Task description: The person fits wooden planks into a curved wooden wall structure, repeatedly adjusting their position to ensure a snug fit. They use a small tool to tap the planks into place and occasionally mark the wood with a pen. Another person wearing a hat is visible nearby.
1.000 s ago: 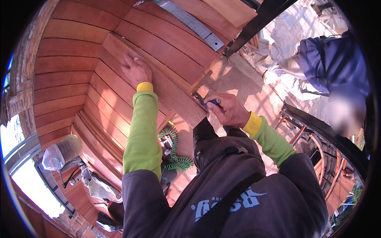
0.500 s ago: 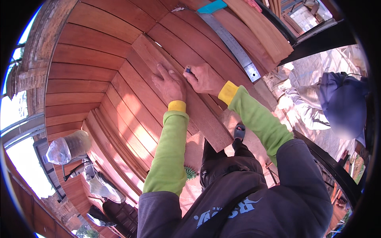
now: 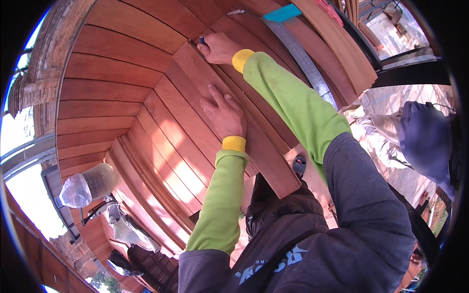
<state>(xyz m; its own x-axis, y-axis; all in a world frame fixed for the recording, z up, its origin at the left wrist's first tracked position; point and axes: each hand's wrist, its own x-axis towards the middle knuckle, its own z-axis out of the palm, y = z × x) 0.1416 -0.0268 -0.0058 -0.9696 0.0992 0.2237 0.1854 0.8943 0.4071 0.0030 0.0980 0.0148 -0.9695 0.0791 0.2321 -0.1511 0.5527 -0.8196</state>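
Observation:
A narrow reddish-brown board (image 3: 271, 163) lies lengthwise over the wooden planks (image 3: 178, 117), its near end by my body. My left hand (image 3: 227, 115) rests flat on the board's middle, fingers outstretched. Up at the far end, my right hand (image 3: 220, 49) is closed around a short dark stick that looks like a pencil (image 3: 202, 40). Its lower tip is hidden by my fingers, beside the board's right edge. Right of that hand lies a square with a teal handle (image 3: 282, 13) and a long metal blade (image 3: 293, 46), partly behind my right sleeve.
Loose boards (image 3: 342, 53) lie at the upper right, beside a black metal frame (image 3: 410, 73). A person in dark clothing (image 3: 426, 139) is beyond it. At the left are a plastic bottle (image 3: 100, 178) and stacked wooden strips (image 3: 141, 190).
My right hand has moved away from me along the board to its far end, still gripping the pencil-like stick. My left hand stays flat on the board. The view has shifted slightly.

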